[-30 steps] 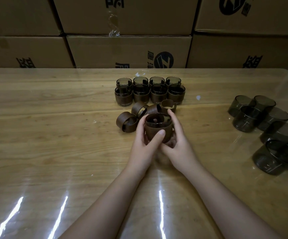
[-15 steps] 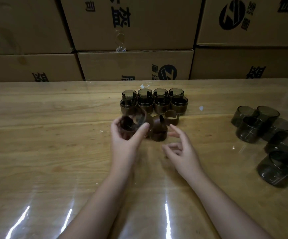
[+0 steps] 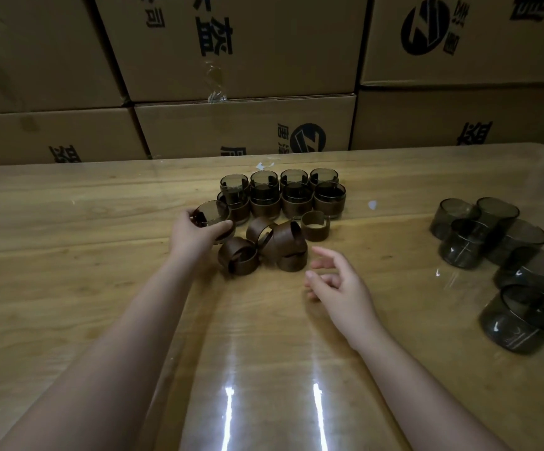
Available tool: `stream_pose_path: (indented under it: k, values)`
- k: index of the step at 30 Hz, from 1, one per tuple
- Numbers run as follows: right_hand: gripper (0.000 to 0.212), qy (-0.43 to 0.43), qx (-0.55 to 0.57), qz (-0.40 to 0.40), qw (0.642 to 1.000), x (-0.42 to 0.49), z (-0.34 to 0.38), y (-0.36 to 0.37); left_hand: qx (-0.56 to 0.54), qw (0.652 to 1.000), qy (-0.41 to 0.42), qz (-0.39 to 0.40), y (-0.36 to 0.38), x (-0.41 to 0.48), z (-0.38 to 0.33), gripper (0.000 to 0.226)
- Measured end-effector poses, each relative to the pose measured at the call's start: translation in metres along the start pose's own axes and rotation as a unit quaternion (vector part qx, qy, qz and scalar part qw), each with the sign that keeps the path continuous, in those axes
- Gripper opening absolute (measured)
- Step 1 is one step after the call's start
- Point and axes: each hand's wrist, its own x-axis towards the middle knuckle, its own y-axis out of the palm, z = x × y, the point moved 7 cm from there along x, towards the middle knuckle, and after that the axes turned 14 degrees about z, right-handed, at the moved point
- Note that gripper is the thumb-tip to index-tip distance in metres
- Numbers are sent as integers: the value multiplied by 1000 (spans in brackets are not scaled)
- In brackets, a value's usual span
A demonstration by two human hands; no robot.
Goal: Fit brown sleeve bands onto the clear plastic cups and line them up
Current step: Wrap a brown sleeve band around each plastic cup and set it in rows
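My left hand (image 3: 195,236) grips a sleeved cup (image 3: 212,213) at the left end of the front row of sleeved cups (image 3: 296,200), which stand in two rows near the table's middle. Several loose brown sleeve bands (image 3: 277,245) lie just in front of those rows; one band (image 3: 315,225) stands upright to the right. My right hand (image 3: 339,284) hovers over the table with relaxed fingers and holds nothing. A group of bare dark clear cups (image 3: 504,255) sits at the right.
Stacked cardboard boxes (image 3: 244,125) form a wall behind the wooden table (image 3: 68,255). A glossy film covers the tabletop and reflects light near the front edge. A small white scrap (image 3: 372,205) lies right of the rows.
The left hand carried the sleeved cup away from the body and to the left, to the end of the front row. The right hand let go and drew back to the right.
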Motion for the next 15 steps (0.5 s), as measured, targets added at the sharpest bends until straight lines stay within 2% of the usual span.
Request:
stream_pose_path:
  k: [15]
  values:
    - [40,3,17,4,1000,1,-1,2,24,998,-63,-10,25,24,12,80]
